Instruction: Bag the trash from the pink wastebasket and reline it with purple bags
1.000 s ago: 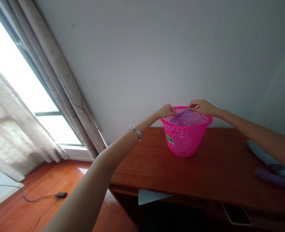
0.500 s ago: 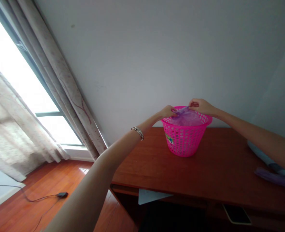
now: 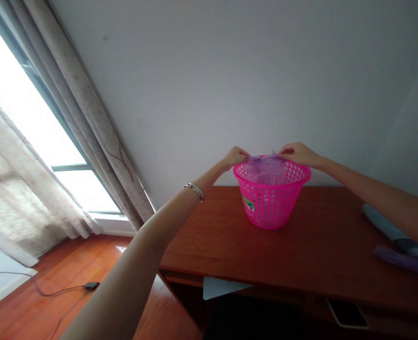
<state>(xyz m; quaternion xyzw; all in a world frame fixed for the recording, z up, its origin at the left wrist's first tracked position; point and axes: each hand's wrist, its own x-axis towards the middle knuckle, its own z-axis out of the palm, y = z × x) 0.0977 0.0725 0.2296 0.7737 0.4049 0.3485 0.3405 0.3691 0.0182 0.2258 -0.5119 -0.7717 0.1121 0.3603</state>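
A bright pink perforated plastic basket stands upright on the brown wooden desk. Inside its mouth hangs a thin translucent purple plastic bag, its upper edge stretched along the back rim. My left hand, below which a silver bracelet circles the forearm, pinches the bag's edge at the left back of the rim. At the right back, my right hand pinches another part of that edge between thumb and fingers. The lower part of the bag is hidden by the basket wall.
Another crumpled purple plastic bag lies at the desk's right, beside a grey-blue rolled item. Below the desktop are a phone and a white sheet. A black adapter with a cable lies on the floor near the curtain.
My left hand has moved left and slightly up to the basket's rim, spreading the bag's edge wider. My right hand has shifted slightly right, still pinching the bag.
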